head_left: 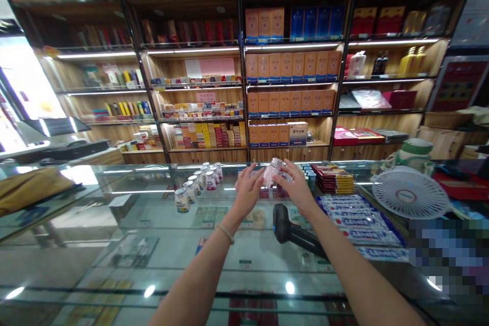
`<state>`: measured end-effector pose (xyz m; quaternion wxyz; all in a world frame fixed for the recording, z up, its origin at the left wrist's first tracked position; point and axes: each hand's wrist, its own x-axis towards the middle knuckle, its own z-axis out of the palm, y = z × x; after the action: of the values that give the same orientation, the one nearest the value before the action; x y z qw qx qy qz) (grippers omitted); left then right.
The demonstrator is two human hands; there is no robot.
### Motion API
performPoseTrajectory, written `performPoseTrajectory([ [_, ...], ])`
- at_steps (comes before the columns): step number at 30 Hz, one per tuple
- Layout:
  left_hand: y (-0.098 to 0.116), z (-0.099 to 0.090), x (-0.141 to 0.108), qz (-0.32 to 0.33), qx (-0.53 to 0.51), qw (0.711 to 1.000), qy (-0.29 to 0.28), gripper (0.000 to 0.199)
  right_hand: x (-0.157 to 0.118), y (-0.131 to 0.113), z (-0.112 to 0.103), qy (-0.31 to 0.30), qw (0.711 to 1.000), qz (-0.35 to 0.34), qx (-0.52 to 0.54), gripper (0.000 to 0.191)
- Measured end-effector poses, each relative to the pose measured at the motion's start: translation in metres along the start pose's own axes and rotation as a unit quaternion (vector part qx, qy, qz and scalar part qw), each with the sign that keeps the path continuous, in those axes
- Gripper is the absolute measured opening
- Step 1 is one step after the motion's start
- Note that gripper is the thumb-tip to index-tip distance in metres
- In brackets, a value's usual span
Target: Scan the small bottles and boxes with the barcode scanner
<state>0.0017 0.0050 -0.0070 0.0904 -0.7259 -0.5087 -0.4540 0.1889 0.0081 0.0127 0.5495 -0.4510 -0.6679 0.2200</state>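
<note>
Both hands meet over the far part of the glass counter, around a small clear jar (272,172) with a silvery lid and pinkish contents. My right hand (296,183) has its fingers curled on the jar's right side and top. My left hand (249,184), with a bracelet at the wrist, is at the jar's left, fingers apart; whether it touches the jar is unclear. Left of the hands, several similar small jars (191,191) stand in rows on the glass. A black barcode scanner (281,224) lies between the forearms.
Blue and white packets (361,219) and stacked red and yellow packs (334,178) lie right on the counter (160,270). Farther right are a white fan (407,194) and a green-lidded jug (416,150). Boxed goods fill shelves (290,84) behind.
</note>
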Motion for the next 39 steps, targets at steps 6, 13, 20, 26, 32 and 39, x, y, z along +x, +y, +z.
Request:
performPoseTrajectory([
  [6, 0.028, -0.013, -0.006, 0.031, 0.051, 0.997, 0.058, 0.043, -0.004, -0.002, 0.005, 0.053, 0.998, 0.023, -0.030, 0.031],
  [13, 0.038, -0.014, -0.005, -0.006, 0.066, 0.996, 0.064, 0.025, -0.004, 0.001, 0.010, 0.047, 0.998, 0.037, 0.033, 0.039],
  [20, 0.029, -0.013, -0.004, -0.012, 0.050, 0.997, 0.050, 0.023, -0.001, 0.005, 0.005, 0.043, 0.998, 0.011, 0.053, 0.033],
  [26, 0.028, -0.016, -0.002, -0.001, 0.057, 0.998, 0.020, 0.022, -0.004, 0.005, 0.006, 0.072, 0.997, -0.006, -0.011, 0.027],
  [32, 0.030, -0.049, 0.013, 0.016, 0.118, 0.993, -0.012, 0.016, 0.000, -0.015, 0.014, 0.095, 0.994, -0.031, -0.039, 0.025],
  [39, 0.008, -0.104, 0.012, 0.032, 0.159, 0.986, -0.023, 0.013, -0.009, -0.055, 0.050, 0.077, 0.994, -0.056, -0.057, 0.022],
])
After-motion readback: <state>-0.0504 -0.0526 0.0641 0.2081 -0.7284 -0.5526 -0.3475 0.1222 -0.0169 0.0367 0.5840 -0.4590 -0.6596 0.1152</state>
